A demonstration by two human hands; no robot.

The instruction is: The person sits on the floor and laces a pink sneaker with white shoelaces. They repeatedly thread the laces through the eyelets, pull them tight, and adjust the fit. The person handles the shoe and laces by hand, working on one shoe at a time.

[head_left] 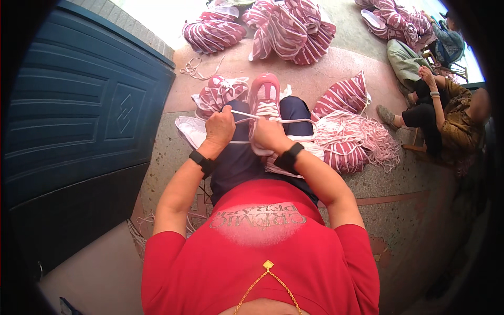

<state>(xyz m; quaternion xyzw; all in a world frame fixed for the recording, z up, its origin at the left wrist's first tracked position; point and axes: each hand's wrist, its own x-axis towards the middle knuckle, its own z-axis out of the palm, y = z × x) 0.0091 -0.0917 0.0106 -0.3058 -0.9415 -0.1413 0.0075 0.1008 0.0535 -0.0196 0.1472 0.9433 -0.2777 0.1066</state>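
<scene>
To your left stands a dark blue panelled door [79, 100], the largest thing near you, beside a floor [388, 215] of speckled grey with pinkish sections. Your red shirt [257, 262] fills the lower middle, above your dark trousers [239, 168]. At the right, a co-worker [459, 126] sits on a low seat, with another person [449, 44] farther back. Ahead of you on the floor lie two pink-and-white bundles of shoe parts, a big bundle [294, 31] and a smaller bundle [215, 32] to its left; a further heap [401, 23] lies near the co-workers. By your right leg, a thick tangle of pale laces [362, 134] spreads over more pink pieces. The pink shoe [266, 92] you are working on is between your knees, toe pointing away; a second pink shoe [220, 94] rests just left of it. Your left hand [220, 127] is closed, pinching a white lace [244, 113] that stretches to the shoe's front. Your right hand [271, 135] curls over the lacing, its fingertips hidden, so whether it grips anything cannot be told.
</scene>
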